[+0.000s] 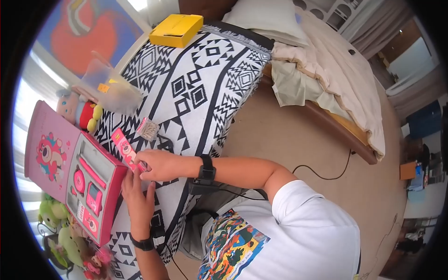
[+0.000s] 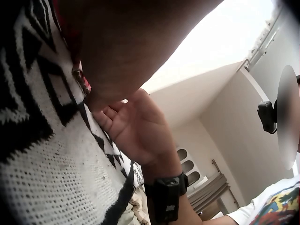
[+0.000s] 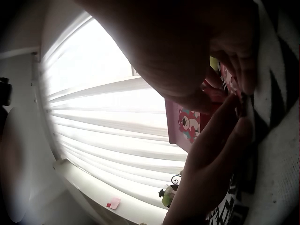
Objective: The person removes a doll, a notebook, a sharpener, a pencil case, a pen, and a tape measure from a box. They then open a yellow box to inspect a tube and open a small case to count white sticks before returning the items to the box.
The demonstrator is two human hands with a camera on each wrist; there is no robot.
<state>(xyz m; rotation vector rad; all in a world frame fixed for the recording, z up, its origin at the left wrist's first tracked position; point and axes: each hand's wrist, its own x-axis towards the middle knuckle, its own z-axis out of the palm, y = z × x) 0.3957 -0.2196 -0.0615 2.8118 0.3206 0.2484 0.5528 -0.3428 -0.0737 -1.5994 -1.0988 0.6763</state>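
Observation:
A narrow pink box point(image 1: 124, 145) with a bear print lies on the black-and-white patterned cloth. My right hand point(image 1: 161, 165) bends over its near end, fingers curled, gripping it there. From below, my left hand point(image 1: 138, 198) reaches up to that same end with fairly straight fingertips right at it, the thumb spread to the side. Both hands hide the end of the box. In the right wrist view a part of the pink box point(image 3: 230, 80) shows between the hands. Just left of my left hand stands an open pink gift box point(image 1: 112, 205) with a pink set in its tray.
A small bag of cotton swabs point(image 1: 148, 129) lies past the narrow box. Farther back are a clear plastic bag point(image 1: 114, 93), plush toys point(image 1: 77, 109) and a yellow box point(image 1: 176, 30). Green plush toys point(image 1: 70, 242) sit along the window side. A bed point(image 1: 326, 79) stands to the right.

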